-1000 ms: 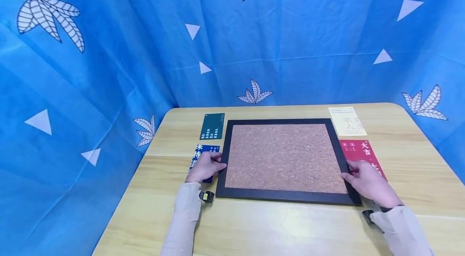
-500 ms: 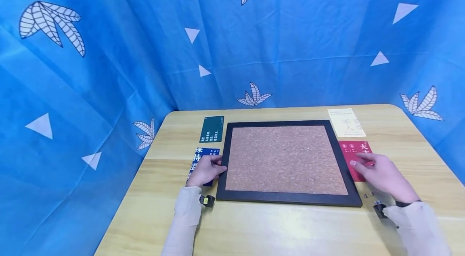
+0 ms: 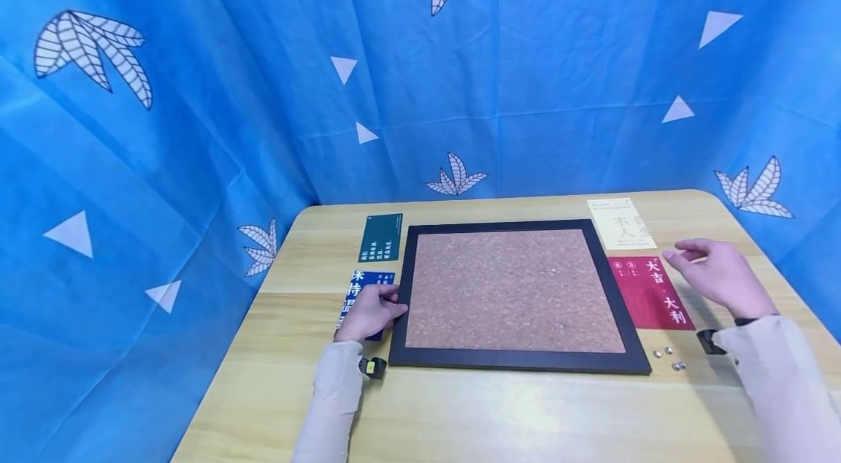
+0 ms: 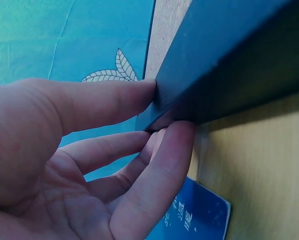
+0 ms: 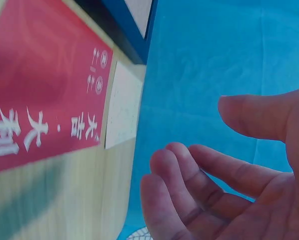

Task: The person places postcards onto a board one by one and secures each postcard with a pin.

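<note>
A cork board (image 3: 509,291) in a black frame lies flat on the table. My left hand (image 3: 370,311) pinches its left edge; in the left wrist view, the thumb (image 4: 134,97) is on the frame's face and the fingers meet its side, some fingertips hidden. A blue card (image 3: 377,279) with white characters lies partly under that hand. My right hand (image 3: 723,273) hovers over the table's right side, holding nothing, thumb apart from loosely bent fingers. Nearest to it are a red card (image 3: 647,295) and a cream card (image 3: 620,224).
A green card (image 3: 381,236) lies beyond the blue one. Several small shiny metal pieces (image 3: 668,351) sit on the wooden table (image 3: 473,412) below the red card. A blue curtain (image 3: 539,69) with leaf prints hangs along the back and sides.
My right hand has let go of the board's right edge and moved right and farther back, uncovering the red card and the small metal pieces. The left hand keeps its grip.
</note>
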